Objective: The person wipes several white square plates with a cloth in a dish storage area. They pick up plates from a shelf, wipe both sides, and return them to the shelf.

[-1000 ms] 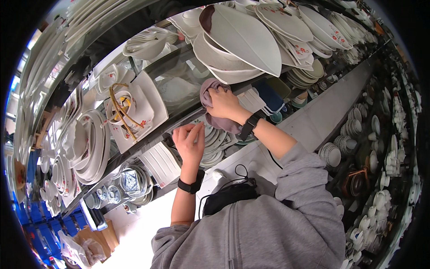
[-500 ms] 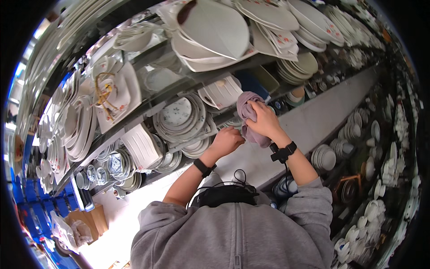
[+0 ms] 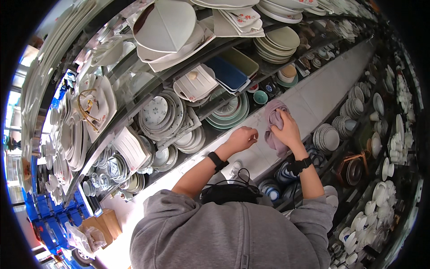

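My right hand [image 3: 287,131] is closed round a bunched mauve cloth [image 3: 274,117], held over the pale aisle floor between two rows of shelves. To its left, my left hand [image 3: 242,138] has its fingers curled in, and nothing shows in them; the two hands are apart. Beyond the left hand, on the lower shelf, stands a stack of green-rimmed plates [image 3: 233,110]. A small turquoise bowl [image 3: 260,97] sits just past the cloth.
Shelves on the left carry a ribbed white dish [image 3: 195,83], a blue rectangular tray [image 3: 226,74], flowered plates [image 3: 154,110] and large leaf-shaped platters [image 3: 165,26]. Stacked bowls [image 3: 326,137] line the right side. Cardboard boxes [image 3: 107,224] stand at the lower left.
My right hand with the cloth has moved right, away from the shelf edge, and my left hand slightly right. The view has shifted, bringing the green-rimmed plates and turquoise bowl into clear sight.
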Action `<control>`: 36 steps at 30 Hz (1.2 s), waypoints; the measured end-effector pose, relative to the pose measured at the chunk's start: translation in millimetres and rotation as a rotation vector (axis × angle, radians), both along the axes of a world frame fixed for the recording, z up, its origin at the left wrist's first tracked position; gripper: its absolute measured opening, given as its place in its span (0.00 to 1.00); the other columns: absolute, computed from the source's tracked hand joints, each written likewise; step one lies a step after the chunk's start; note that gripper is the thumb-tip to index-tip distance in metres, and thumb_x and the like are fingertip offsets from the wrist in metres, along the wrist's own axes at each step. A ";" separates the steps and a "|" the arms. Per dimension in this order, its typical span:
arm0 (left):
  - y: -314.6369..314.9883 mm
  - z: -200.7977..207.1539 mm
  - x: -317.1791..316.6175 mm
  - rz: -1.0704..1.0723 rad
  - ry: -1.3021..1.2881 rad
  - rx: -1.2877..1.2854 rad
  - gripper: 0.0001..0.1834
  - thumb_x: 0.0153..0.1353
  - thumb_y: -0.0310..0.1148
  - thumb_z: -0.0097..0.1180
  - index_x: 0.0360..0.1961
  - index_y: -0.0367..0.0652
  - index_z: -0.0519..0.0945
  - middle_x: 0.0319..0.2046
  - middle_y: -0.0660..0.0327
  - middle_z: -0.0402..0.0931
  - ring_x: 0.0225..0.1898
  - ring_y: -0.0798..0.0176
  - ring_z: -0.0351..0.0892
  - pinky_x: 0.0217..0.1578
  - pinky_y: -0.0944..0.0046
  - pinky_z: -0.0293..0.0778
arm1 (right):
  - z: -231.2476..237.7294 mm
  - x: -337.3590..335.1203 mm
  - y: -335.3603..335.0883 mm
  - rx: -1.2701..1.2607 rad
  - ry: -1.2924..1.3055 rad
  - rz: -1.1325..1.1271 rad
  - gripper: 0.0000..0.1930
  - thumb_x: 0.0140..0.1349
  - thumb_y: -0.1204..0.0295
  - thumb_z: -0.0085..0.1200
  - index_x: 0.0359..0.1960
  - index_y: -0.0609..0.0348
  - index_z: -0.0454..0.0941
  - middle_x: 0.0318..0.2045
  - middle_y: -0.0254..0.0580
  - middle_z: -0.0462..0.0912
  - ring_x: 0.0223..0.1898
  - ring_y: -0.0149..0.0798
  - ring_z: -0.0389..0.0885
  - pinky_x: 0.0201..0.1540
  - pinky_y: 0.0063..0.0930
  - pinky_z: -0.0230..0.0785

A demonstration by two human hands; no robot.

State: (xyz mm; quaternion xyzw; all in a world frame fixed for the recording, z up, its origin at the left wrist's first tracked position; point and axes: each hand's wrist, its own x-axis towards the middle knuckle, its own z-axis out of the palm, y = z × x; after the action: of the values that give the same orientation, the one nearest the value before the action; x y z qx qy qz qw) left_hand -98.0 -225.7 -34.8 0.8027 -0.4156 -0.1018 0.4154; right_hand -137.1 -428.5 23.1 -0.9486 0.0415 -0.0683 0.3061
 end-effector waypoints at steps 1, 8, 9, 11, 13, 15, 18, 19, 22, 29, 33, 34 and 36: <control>3.4 1.4 0.9 0.002 0.010 0.024 0.05 0.48 0.32 0.58 0.25 0.46 0.75 0.20 0.60 0.74 0.27 0.55 0.75 0.28 0.58 0.71 | -1.2 -0.1 0.6 0.001 -0.002 0.007 0.30 0.44 0.65 0.56 0.53 0.54 0.66 0.49 0.52 0.72 0.47 0.58 0.70 0.49 0.43 0.65; 54.2 9.3 2.6 0.071 0.123 0.036 0.07 0.48 0.32 0.58 0.30 0.46 0.76 0.23 0.61 0.74 0.28 0.59 0.77 0.27 0.62 0.71 | 0.2 34.8 44.6 0.047 -0.078 0.211 0.31 0.43 0.66 0.57 0.53 0.54 0.66 0.47 0.53 0.72 0.47 0.59 0.70 0.50 0.43 0.64; 65.0 9.3 5.2 0.080 0.121 0.111 0.07 0.49 0.32 0.58 0.30 0.45 0.76 0.24 0.59 0.74 0.28 0.58 0.77 0.28 0.61 0.71 | 1.1 42.7 55.2 0.037 -0.102 0.253 0.31 0.43 0.66 0.57 0.53 0.54 0.66 0.47 0.53 0.72 0.47 0.59 0.69 0.50 0.43 0.64; 87.2 9.8 12.1 0.098 0.120 0.253 0.09 0.49 0.31 0.58 0.32 0.43 0.76 0.26 0.56 0.74 0.28 0.55 0.76 0.28 0.60 0.71 | 11.1 59.3 84.1 0.009 -0.151 0.337 0.30 0.43 0.66 0.57 0.53 0.54 0.67 0.48 0.53 0.71 0.47 0.59 0.69 0.50 0.43 0.64; 112.3 11.2 11.4 0.211 0.031 0.103 0.11 0.50 0.33 0.58 0.33 0.40 0.76 0.30 0.50 0.74 0.30 0.50 0.76 0.31 0.56 0.71 | 21.0 76.3 119.2 0.034 -0.136 0.441 0.30 0.42 0.66 0.58 0.52 0.53 0.67 0.49 0.51 0.70 0.46 0.58 0.69 0.49 0.43 0.65; 138.0 13.4 15.7 0.302 -0.006 0.087 0.12 0.50 0.35 0.58 0.34 0.41 0.76 0.30 0.49 0.75 0.32 0.48 0.76 0.33 0.54 0.71 | 30.8 96.1 159.8 0.037 -0.144 0.553 0.30 0.42 0.66 0.58 0.52 0.51 0.68 0.49 0.50 0.70 0.46 0.57 0.70 0.48 0.42 0.66; 182.0 12.2 19.8 0.416 0.017 0.061 0.14 0.48 0.34 0.58 0.37 0.41 0.76 0.31 0.52 0.75 0.35 0.47 0.75 0.37 0.53 0.71 | 56.4 124.6 235.0 0.043 -0.197 0.701 0.29 0.42 0.68 0.57 0.52 0.52 0.68 0.48 0.49 0.71 0.47 0.56 0.70 0.49 0.42 0.65; 199.1 7.8 20.9 0.442 0.029 0.039 0.15 0.48 0.34 0.58 0.38 0.41 0.76 0.33 0.52 0.75 0.36 0.46 0.75 0.37 0.53 0.71 | 67.3 135.0 261.2 0.031 -0.161 0.721 0.29 0.42 0.67 0.57 0.52 0.50 0.68 0.49 0.48 0.71 0.47 0.57 0.70 0.49 0.43 0.66; 240.0 22.4 24.3 0.528 0.067 0.043 0.12 0.50 0.32 0.57 0.37 0.42 0.76 0.34 0.53 0.74 0.36 0.47 0.75 0.37 0.54 0.71 | 73.6 178.6 332.0 -0.036 -0.219 0.695 0.29 0.44 0.64 0.58 0.52 0.47 0.68 0.49 0.47 0.70 0.47 0.58 0.69 0.48 0.44 0.67; 307.0 50.7 46.6 0.600 0.057 -0.012 0.12 0.53 0.27 0.56 0.39 0.40 0.76 0.35 0.53 0.73 0.39 0.50 0.75 0.40 0.59 0.71 | 55.6 287.8 444.3 -0.307 0.010 0.575 0.30 0.42 0.59 0.58 0.52 0.44 0.69 0.53 0.42 0.68 0.54 0.58 0.64 0.50 0.44 0.66; 328.6 52.7 66.2 0.597 0.050 -0.063 0.11 0.53 0.27 0.55 0.39 0.40 0.76 0.35 0.53 0.74 0.38 0.50 0.75 0.39 0.59 0.71 | 53.4 321.7 461.0 -0.316 0.140 0.481 0.30 0.43 0.57 0.55 0.52 0.47 0.68 0.56 0.48 0.66 0.54 0.61 0.64 0.53 0.44 0.63; 330.2 52.7 69.4 0.590 0.038 -0.078 0.10 0.53 0.28 0.55 0.38 0.41 0.76 0.35 0.53 0.74 0.38 0.48 0.75 0.39 0.58 0.71 | 50.5 321.1 461.9 -0.339 0.132 0.472 0.30 0.44 0.57 0.55 0.52 0.48 0.68 0.55 0.50 0.67 0.53 0.62 0.65 0.53 0.45 0.64; 332.2 53.7 76.2 0.573 0.021 -0.081 0.10 0.52 0.28 0.55 0.37 0.41 0.76 0.35 0.53 0.74 0.37 0.47 0.75 0.38 0.57 0.71 | 43.9 316.5 455.6 -0.357 0.118 0.444 0.29 0.44 0.57 0.55 0.51 0.50 0.68 0.52 0.53 0.68 0.50 0.63 0.68 0.50 0.45 0.65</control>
State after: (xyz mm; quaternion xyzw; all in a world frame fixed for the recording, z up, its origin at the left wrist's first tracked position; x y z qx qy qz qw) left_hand -21.8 106.6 18.9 0.8690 -0.1711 0.0281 0.4635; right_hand 179.4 27.2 67.0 -0.9757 -0.1621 0.0495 0.1387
